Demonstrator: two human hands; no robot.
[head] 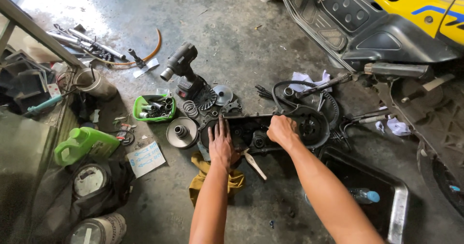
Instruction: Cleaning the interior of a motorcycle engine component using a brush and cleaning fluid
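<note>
A black engine side cover (pixel 309 128) lies on the concrete floor in front of me. My left hand (pixel 221 145) rests flat on its left end, fingers spread. My right hand (pixel 282 130) is curled over the cover's middle, fingers tucked down; I cannot tell whether it grips anything. A light-handled tool (pixel 254 164) lies just below the cover, between my arms. A yellow-brown rag (pixel 200 176) sits under my left wrist. A round metal pulley (pixel 182 132) lies to the left of the cover.
A cordless impact driver (pixel 186 72) and a green tray of sockets (pixel 153 108) lie at upper left. A green jug (pixel 84 142) stands left. A black drain pan (pixel 386 195) holding a bottle sits lower right. The yellow scooter (pixel 386 17) fills the upper right.
</note>
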